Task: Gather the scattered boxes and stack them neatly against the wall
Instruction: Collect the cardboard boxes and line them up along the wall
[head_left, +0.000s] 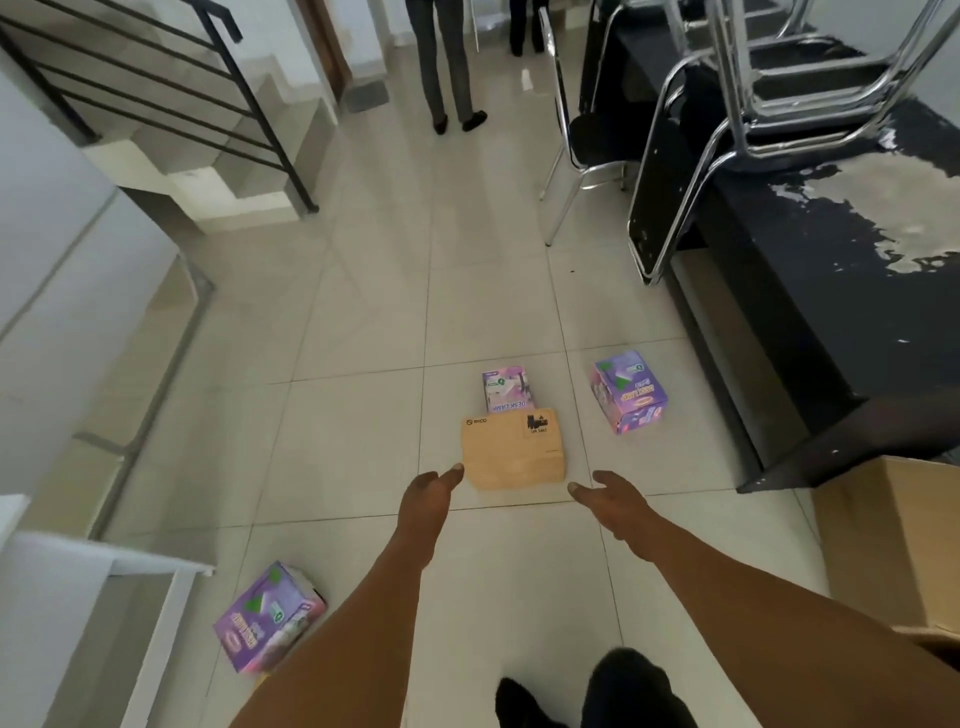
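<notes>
Head view: both bare arms reach forward and down over a pale tiled floor (363, 322).
Left hand (428, 496): open, fingers loosely extended, empty; its fingertips lie just beside the near-left corner of the brown box, and contact cannot be told.
Right hand (608, 496): open, fingers slightly curled, empty; near the brown box's near-right corner but apart from it.
Brown box (511, 449): plain cardboard, flat on the floor between the two hands, dark printing on its top near the far edge.
Middle purple box (506, 388): pink-purple printed carton reading "DESK LAMP", right behind the brown box; whether they touch cannot be told.
Right purple box (629, 392): same print, turned at an angle, on the floor to the right of the others, near the foot of the black desk (831, 322).
Left purple box (267, 616): same print, lying skewed on the floor near the left arm, well apart from the others.
Large carton (893, 545): brown, at the right edge.
Chairs (727, 119): chrome-framed, by and on the desk.
Stairs (171, 114): upper left, with black railing.
Legs (447, 67): a person standing at the far end.
</notes>
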